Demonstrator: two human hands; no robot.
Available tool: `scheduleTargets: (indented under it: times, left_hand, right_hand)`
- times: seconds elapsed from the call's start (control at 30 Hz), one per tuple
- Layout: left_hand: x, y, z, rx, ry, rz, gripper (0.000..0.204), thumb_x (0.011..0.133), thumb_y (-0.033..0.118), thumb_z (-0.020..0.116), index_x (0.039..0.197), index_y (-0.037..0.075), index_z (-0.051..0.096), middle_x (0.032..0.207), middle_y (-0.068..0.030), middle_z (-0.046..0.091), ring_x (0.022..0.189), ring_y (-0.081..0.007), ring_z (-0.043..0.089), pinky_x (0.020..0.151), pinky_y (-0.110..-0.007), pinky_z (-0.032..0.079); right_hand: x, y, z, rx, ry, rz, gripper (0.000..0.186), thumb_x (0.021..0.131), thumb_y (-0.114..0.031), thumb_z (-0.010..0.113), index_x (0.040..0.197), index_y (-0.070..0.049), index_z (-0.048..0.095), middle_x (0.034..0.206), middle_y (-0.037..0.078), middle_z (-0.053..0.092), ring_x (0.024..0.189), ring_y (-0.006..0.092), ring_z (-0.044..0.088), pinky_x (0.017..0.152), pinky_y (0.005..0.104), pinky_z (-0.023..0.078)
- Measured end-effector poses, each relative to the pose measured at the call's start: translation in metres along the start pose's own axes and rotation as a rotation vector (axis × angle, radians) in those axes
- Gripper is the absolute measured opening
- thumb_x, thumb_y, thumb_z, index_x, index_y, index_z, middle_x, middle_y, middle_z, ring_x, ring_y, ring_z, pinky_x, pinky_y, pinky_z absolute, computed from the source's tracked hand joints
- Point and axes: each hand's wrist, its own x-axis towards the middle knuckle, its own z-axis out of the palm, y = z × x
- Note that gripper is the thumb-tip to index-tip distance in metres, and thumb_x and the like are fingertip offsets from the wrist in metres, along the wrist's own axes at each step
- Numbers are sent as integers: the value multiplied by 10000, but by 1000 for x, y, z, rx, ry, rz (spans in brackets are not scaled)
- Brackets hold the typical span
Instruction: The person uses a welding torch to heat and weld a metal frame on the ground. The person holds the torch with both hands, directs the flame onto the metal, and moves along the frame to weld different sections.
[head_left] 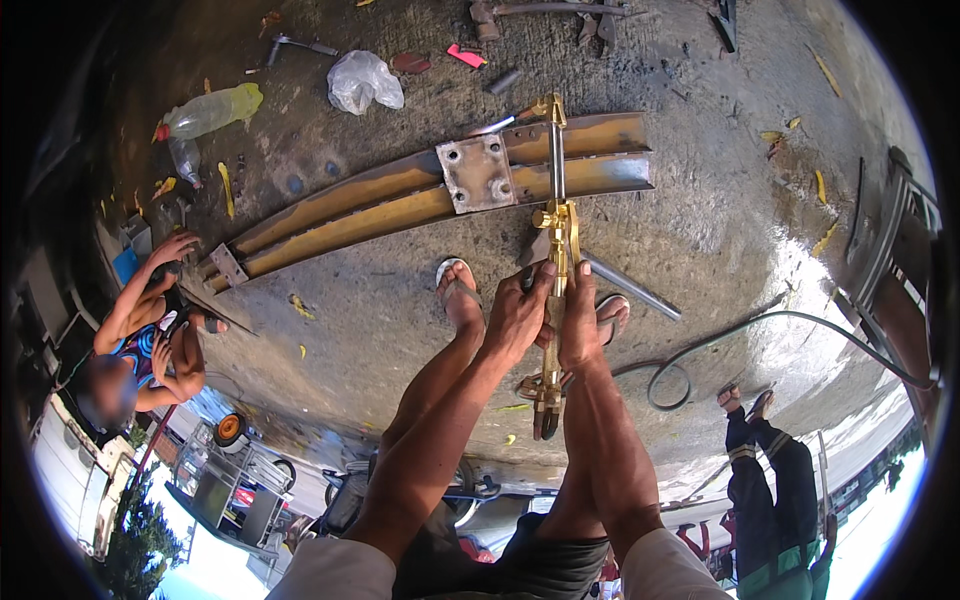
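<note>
My left hand (519,312) and my right hand (580,318) are both closed on a brass cutting torch (560,230). Its steel tubes and angled head reach forward over a pair of rusty yellow-brown steel beams (350,210) lying on the concrete. A square plate with four holes (475,170) sits on the beams, left of the torch; a smaller plate (228,265) is at their left end. A loose steel pipe (632,287) lies just right of my hands. A green hose (720,333) loops on the ground at the lower right.
At the left a person (150,350) squats by the beams' end; at the lower right another person (770,480) stands. Ahead lie a hammer (485,20), plastic bag (362,80) and bottle (205,115). A metal frame (885,260) is at the right, carts (235,470) behind.
</note>
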Motion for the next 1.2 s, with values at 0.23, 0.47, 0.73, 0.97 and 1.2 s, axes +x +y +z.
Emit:
scheduleTargets:
  times: [0.23,0.47,0.73,0.97,1.2]
  left_hand:
    - [5,-4,-6,16,44,-21,523,963,494,585,1164,11,588,653,-41,564,417,-155,546,325,-278,454]
    - [8,-1,-7,45,50,-11,485,975,486,572,1110,20,600,641,-29,566,410,-134,538,324,-261,438]
    - [10,-2,-7,69,65,-5,481,981,480,566,1077,11,609,611,-25,550,399,-127,534,318,-254,429]
    - [10,0,-6,82,77,-3,474,987,473,558,1022,2,604,578,-25,522,389,-134,524,316,-262,428]
    - [8,3,-6,96,83,-6,445,999,450,545,962,9,594,579,-32,527,391,-138,524,317,-268,424]
  right_hand:
    - [11,8,-1,-22,-50,38,712,961,-736,217,1029,-112,554,603,10,455,421,135,373,387,276,313]
    - [17,11,1,-24,-3,57,709,959,-735,227,989,-106,553,585,18,455,426,143,394,389,286,326]
    - [22,16,-3,-28,-13,73,723,953,-743,236,990,-97,557,572,21,445,420,153,403,394,297,341]
    - [23,15,-4,-15,-10,78,722,951,-743,247,981,-93,561,574,23,445,423,153,402,397,301,339]
    - [22,13,-2,-17,0,79,720,952,-743,250,971,-92,556,572,24,442,426,154,399,399,305,335]
